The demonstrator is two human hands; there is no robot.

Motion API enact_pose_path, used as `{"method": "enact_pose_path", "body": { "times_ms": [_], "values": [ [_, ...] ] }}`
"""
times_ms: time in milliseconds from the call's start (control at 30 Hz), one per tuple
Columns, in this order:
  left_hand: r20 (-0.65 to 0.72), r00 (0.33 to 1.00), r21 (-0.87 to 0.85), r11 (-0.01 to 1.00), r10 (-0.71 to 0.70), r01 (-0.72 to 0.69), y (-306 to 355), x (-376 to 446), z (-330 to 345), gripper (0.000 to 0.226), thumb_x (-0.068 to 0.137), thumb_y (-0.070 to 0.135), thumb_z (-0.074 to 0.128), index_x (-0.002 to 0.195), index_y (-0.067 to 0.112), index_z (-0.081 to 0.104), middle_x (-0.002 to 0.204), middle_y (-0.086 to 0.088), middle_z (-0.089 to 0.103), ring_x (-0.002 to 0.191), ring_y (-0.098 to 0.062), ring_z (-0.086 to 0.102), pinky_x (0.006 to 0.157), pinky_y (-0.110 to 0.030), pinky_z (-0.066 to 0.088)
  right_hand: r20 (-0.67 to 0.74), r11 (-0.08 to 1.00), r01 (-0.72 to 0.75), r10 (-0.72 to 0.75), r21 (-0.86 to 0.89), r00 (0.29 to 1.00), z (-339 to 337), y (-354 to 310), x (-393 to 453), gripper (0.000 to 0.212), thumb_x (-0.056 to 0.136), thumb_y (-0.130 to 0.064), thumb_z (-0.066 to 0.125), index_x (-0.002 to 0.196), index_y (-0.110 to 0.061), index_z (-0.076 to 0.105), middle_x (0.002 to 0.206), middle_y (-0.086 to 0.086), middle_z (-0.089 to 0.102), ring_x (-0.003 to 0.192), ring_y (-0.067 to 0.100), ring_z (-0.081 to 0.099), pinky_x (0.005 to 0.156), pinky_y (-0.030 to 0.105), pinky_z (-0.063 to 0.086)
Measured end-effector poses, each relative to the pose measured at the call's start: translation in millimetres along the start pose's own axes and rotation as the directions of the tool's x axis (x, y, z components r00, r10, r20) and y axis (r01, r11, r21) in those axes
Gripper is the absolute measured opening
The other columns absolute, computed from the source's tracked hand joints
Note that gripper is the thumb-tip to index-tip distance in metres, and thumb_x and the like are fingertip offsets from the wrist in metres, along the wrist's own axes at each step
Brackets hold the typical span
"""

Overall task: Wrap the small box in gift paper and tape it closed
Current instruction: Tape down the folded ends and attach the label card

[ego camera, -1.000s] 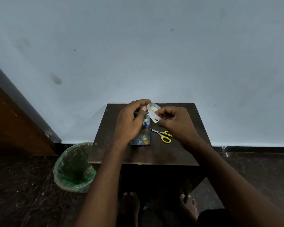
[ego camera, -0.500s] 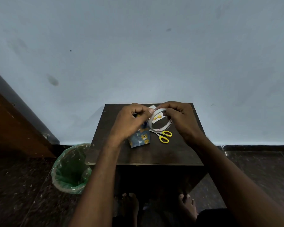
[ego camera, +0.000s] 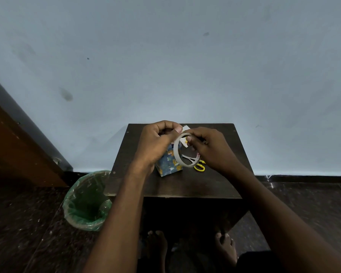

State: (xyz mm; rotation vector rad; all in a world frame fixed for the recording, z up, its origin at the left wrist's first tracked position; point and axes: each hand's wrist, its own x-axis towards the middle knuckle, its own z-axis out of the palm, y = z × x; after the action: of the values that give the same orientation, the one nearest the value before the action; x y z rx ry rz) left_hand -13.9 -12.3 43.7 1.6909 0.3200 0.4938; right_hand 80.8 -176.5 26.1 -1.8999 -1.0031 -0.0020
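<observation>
Dark wood tabletop carries it all, green-lined bin off to its left. On it stands the small box, already dressed in blue animal-print gift paper, just under the left hand. That hand is curled, thumb picking at the tape roll, which the right hand pinches at the rim. A second ago the roll was tipped edge-on; now its ring faces us, so they look to be hunting the tape's end. Yellow scissors wait untouched beneath.
</observation>
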Motion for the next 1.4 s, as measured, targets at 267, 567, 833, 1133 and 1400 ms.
{"method": "enact_pose_path", "body": {
  "times_ms": [267,567,833,1133,1400],
  "values": [
    [0.028,0.999,-0.062,0.998,0.015,-0.014,-3,1,-3,0.008,0.102,0.011,0.070,0.102,0.016,0.077,0.095,-0.007,0.082,0.084,-0.012,0.076,0.077,-0.025,0.059,0.027,0.974,-0.084,0.080,0.211,0.996,-4,-3,1,0.025,0.104,-0.006,0.058,0.110,-0.022,0.076,0.084,0.005,0.072,0.060,0.021,0.065,0.061,0.036,0.054],
    [0.089,0.996,-0.088,0.996,-0.017,0.025,2,0,-6,0.015,0.106,0.017,0.064,0.112,0.013,0.078,0.102,-0.008,0.082,0.095,-0.016,0.077,0.087,-0.027,0.060,0.080,0.950,-0.145,0.128,0.278,0.989,-5,-6,-1,0.025,0.108,-0.008,0.050,0.107,-0.015,0.074,0.090,0.007,0.072,0.065,0.022,0.064,0.054,0.017,0.045],
    [0.078,0.997,-0.075,0.997,-0.021,0.027,5,-1,-4,0.022,0.097,0.032,0.074,0.104,0.013,0.083,0.098,-0.003,0.083,0.096,-0.015,0.078,0.090,-0.026,0.060,-0.054,0.977,-0.078,0.090,0.196,0.994,-4,-4,0,0.025,0.103,-0.007,0.059,0.109,-0.022,0.079,0.082,-0.001,0.074,0.063,0.014,0.065,0.064,0.026,0.053],
    [0.036,0.998,-0.064,0.997,-0.047,0.049,1,1,-4,0.011,0.094,0.018,0.080,0.104,0.014,0.083,0.099,-0.002,0.083,0.095,-0.013,0.078,0.084,-0.024,0.060,-0.233,0.995,0.094,-0.101,-0.042,0.967,0,-10,-3,0.027,0.094,-0.007,0.070,0.114,-0.022,0.081,0.095,-0.008,0.079,0.089,0.007,0.072,0.077,0.036,0.057],
    [0.013,0.999,-0.078,0.996,-0.030,0.031,2,1,-7,0.013,0.097,0.016,0.076,0.106,0.009,0.083,0.101,-0.004,0.083,0.096,-0.017,0.078,0.086,-0.029,0.062,-0.091,0.902,-0.059,0.108,0.428,0.990,-4,-10,-1,0.013,0.099,-0.017,0.072,0.105,-0.010,0.081,0.083,0.004,0.078,0.068,0.014,0.067,0.066,0.026,0.052]
  ]
}}
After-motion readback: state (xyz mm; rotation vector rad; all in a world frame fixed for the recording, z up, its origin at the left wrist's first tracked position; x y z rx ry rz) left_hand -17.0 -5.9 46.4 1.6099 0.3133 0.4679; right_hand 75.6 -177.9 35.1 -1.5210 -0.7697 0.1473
